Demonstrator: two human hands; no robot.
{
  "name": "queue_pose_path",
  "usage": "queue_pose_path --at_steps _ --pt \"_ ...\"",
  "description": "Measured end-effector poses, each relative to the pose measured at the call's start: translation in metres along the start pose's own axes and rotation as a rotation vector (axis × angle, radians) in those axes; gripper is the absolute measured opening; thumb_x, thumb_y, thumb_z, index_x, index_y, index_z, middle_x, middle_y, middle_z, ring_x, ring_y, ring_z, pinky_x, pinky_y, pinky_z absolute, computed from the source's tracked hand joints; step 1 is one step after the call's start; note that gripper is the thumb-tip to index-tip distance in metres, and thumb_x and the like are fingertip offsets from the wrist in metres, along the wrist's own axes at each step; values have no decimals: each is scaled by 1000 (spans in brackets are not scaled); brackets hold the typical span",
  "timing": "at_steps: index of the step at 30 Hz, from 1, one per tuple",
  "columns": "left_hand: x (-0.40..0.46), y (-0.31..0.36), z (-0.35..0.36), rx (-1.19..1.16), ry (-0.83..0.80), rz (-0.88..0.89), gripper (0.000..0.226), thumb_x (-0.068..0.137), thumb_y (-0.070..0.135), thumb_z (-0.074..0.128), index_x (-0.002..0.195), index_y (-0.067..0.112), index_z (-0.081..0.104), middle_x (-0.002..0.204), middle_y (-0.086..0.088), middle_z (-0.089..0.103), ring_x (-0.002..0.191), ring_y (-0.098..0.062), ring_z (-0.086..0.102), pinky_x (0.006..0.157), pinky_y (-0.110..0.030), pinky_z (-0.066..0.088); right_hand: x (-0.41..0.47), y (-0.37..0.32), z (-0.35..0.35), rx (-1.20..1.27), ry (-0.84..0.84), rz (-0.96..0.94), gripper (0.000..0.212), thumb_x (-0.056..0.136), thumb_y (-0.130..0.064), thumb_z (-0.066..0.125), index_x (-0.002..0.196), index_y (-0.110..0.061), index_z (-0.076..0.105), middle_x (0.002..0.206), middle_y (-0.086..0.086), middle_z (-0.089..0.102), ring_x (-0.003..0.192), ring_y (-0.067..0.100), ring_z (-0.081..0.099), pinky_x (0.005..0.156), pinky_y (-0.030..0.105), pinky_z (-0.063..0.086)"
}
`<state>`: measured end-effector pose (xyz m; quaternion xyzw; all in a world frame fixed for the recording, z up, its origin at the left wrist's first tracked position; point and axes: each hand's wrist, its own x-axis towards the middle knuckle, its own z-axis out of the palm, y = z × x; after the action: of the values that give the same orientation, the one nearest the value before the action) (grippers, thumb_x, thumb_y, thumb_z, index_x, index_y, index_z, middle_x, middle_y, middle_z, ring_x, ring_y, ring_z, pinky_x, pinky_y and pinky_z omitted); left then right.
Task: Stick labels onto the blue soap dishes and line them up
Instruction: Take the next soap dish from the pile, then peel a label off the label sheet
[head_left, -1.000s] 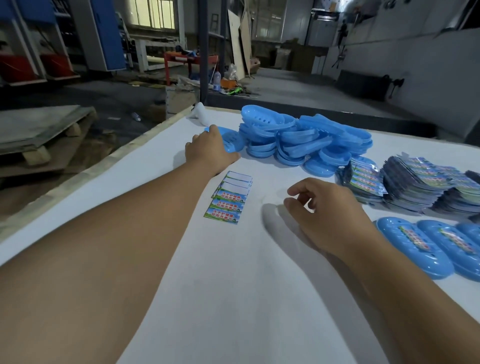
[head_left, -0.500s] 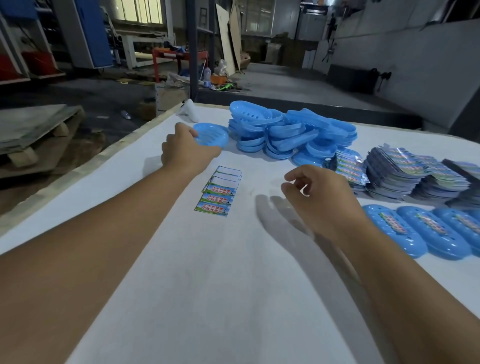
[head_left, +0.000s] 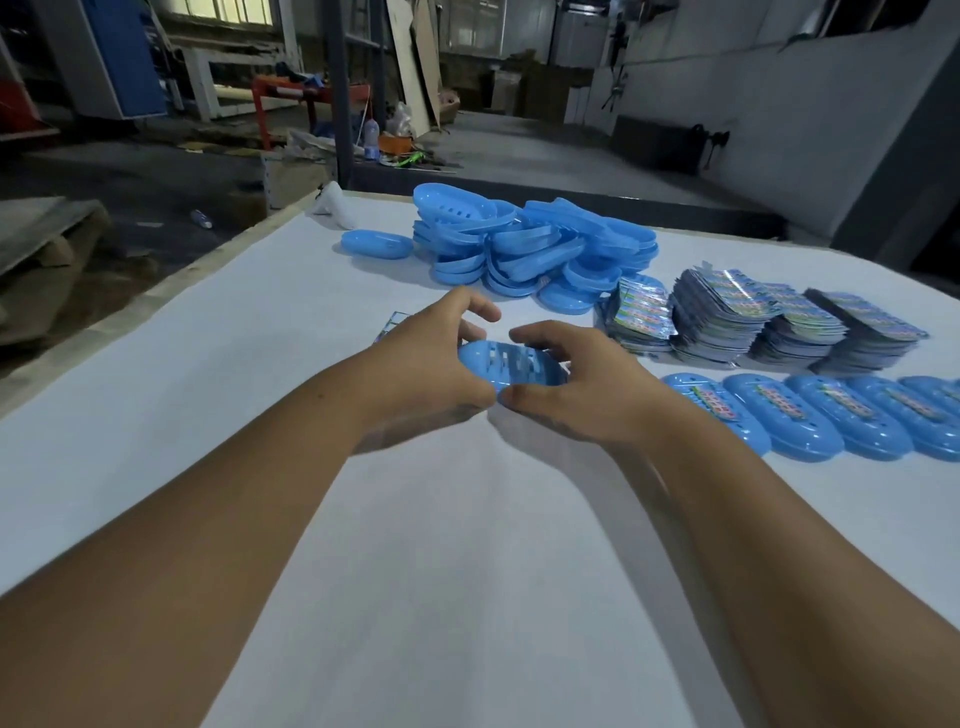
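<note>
A blue slotted soap dish is held above the middle of the white table. My left hand grips its left end and my right hand grips its right end, fingers curled over the rim. The label strip lies just behind my left hand, mostly hidden. A heap of unlabelled blue dishes sits at the back, with one single dish lying to its left. Several labelled dishes stand in a row at the right.
Stacks of label sheets lie behind the labelled row. A white object rests at the table's far left corner. The table's left edge drops to a cluttered workshop floor.
My left hand has drawn back from the pile with a dish to the table's middle. My right hand has come in and taken the dish's other end. The head view has shifted.
</note>
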<state>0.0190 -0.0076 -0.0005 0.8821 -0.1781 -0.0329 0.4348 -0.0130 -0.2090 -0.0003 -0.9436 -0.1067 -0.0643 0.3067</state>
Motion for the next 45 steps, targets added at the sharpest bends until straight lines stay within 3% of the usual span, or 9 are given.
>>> queue_pose_path --at_steps 4,8,13,20,24,34,38,42,45 --pt "-4 -6 -2 233 73 -19 57 66 46 70 114 59 42 118 19 54 109 -7 54 88 -34 53 0 0 0 -51 0 -16 55 81 -47 79 131 -31 63 118 -14 67 110 8 62 95 27 50" --pt "-2 -17 -22 523 395 -147 36 85 52 67 113 34 54 109 5 58 95 -16 56 72 -32 47 2 4 1 -69 1 -12 56 82 -53 76 132 -34 60 123 -13 64 111 11 60 98 31 49" --pt "-10 -26 -38 486 308 -311 58 70 64 79 106 27 51 83 12 51 78 -9 52 54 -26 33 5 7 5 -43 27 -18 61 83 -58 70 138 -40 52 134 -11 55 117 11 54 93 31 46" --pt "-8 -18 -43 132 287 -358 61 67 33 93 112 27 53 111 0 63 85 -15 66 51 -24 47 6 6 7 -43 57 -52 61 84 -58 71 139 -38 52 135 -10 53 121 14 54 101 37 47" --pt "-8 -15 -45 278 316 -355 63 68 38 92 118 23 57 112 -1 66 97 -19 64 79 -35 55 5 4 6 -47 67 -57 59 86 -56 71 139 -37 53 136 -10 53 122 12 53 102 36 47" --pt "-9 -11 -46 660 445 -359 32 79 36 80 109 28 72 94 2 71 80 -19 61 50 -25 32 5 5 7 -36 90 -45 57 87 -57 70 137 -36 54 126 -17 49 114 8 54 93 28 44" --pt "-8 -9 -45 803 446 -350 40 83 35 79 120 31 66 103 -2 69 82 -19 57 50 -26 28 5 6 7 -52 90 -45 56 87 -58 69 137 -37 55 125 -17 50 113 9 54 93 30 46" --pt "-9 -9 -43 628 546 -240 24 87 33 75 110 28 73 101 -1 73 82 -17 64 59 -29 47 6 5 8 -12 151 -51 47 87 -55 69 130 -37 60 125 -17 55 108 5 55 83 20 43" --pt "-10 2 -41 41 578 -92 8 86 32 77 89 31 70 88 12 73 80 -9 70 68 -27 58 5 -2 6 105 261 -90 28 90 -45 71 117 -38 66 116 -21 65 103 -1 60 86 21 49"
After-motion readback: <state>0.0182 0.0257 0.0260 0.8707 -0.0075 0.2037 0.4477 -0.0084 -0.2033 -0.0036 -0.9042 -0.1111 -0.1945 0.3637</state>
